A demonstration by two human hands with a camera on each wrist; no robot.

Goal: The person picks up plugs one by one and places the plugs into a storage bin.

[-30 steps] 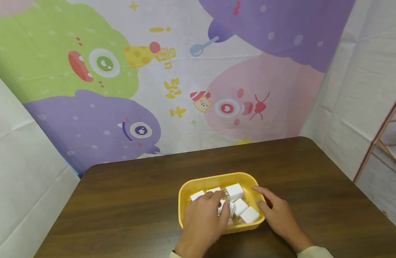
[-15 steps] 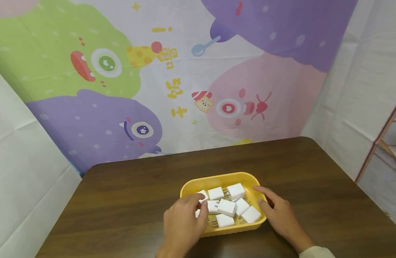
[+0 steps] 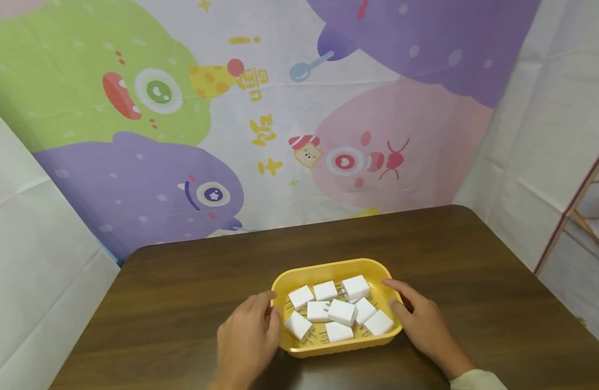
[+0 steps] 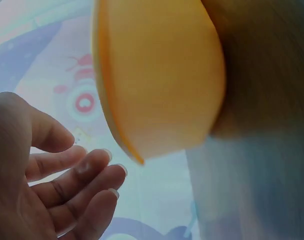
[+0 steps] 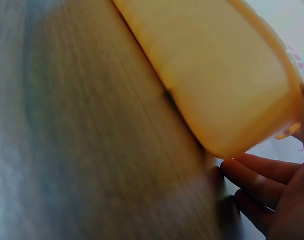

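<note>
A shallow yellow plastic basket (image 3: pixel 331 267) rests on the table and holds several white charger plugs (image 3: pixel 325 291) with metal prongs. One charger plug (image 3: pixel 342 312) lies partly on top of the others near the middle. My left hand (image 3: pixel 247 337) is beside the basket's left end, and in the left wrist view its loosely bent fingers (image 4: pixel 87 187) hold nothing and stand apart from the yellow wall. My right hand (image 3: pixel 426 325) grips the basket's right end, thumb at the rim. In the right wrist view its fingers (image 5: pixel 257 182) touch the outer wall low down.
The dark wooden table (image 3: pixel 192 292) extends on all sides of the basket. A cloth with cartoon monsters (image 3: pixel 280 135) hangs behind the table's far edge. White cloth panels (image 3: pixel 514 162) stand at the left and right.
My left hand has moved left from over the plugs to outside the basket's left end, uncovering the plugs there. The right hand has stayed at the right end.
</note>
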